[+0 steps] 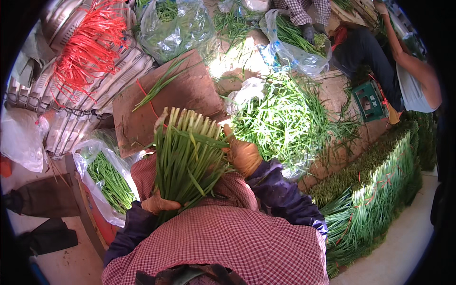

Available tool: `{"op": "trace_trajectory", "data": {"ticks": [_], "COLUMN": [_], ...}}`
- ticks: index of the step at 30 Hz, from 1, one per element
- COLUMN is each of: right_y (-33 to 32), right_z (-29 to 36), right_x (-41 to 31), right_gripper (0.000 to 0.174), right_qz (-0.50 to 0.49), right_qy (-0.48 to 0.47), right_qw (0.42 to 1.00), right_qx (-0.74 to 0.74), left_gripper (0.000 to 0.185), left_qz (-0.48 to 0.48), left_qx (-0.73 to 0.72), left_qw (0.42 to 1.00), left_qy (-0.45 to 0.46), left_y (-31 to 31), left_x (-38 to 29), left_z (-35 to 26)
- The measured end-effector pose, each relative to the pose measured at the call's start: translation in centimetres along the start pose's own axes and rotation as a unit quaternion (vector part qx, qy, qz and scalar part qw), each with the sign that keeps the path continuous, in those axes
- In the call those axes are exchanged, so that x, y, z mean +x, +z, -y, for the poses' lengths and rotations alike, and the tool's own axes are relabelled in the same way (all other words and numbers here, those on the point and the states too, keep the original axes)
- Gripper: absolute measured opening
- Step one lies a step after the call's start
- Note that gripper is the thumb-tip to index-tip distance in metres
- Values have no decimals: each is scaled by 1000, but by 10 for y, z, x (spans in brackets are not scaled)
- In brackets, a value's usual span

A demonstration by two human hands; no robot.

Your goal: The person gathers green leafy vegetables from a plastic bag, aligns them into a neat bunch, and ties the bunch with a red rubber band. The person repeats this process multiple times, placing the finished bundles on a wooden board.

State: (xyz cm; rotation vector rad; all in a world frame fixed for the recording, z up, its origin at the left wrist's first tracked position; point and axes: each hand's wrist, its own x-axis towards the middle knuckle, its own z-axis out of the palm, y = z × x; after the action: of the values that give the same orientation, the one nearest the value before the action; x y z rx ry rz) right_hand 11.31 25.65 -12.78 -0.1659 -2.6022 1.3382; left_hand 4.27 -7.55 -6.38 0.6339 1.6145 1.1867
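A thick bunch of Chinese chives [188, 156] is held over my lap, pale cut ends pointing away from me and green leaves towards me. My left hand [160, 205] grips its leafy lower part, thumb across the leaves. At the upper right side of the bunch, my right hand [244, 153], in an orange-tan glove, holds the stalks with its thumb raised; its other fingers are mostly hidden. Just beyond the bunch lies a brown board [188, 89], with a red tie [151, 103] across it and a few loose chive leaves [160, 83] on top.
Loose chive leaves [281, 117] are heaped right of the board. Tied chive bunches [374, 199] are stacked at right. An open plastic bag [83, 156] of chives stands left. Red ties [89, 46] hang over crates [124, 67]. Two people work beyond, near a green crate [368, 101].
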Motion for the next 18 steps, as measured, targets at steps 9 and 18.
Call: {"op": "trace_trajectory", "data": {"ticks": [9, 18], "right_y": [-117, -29], "right_z": [-92, 27], "right_x": [26, 22], "right_gripper": [40, 30], "right_qz": [-103, 58], "right_qy": [295, 73], "right_qw": [925, 995], "right_qx": [-217, 22], "left_gripper": [88, 108], "left_qz": [-16, -49], "left_qx": [493, 154], "left_qw": [805, 986], "left_qy": [330, -39], "left_y": [-10, -3], "left_x": [-2, -6], "left_z": [17, 40]}}
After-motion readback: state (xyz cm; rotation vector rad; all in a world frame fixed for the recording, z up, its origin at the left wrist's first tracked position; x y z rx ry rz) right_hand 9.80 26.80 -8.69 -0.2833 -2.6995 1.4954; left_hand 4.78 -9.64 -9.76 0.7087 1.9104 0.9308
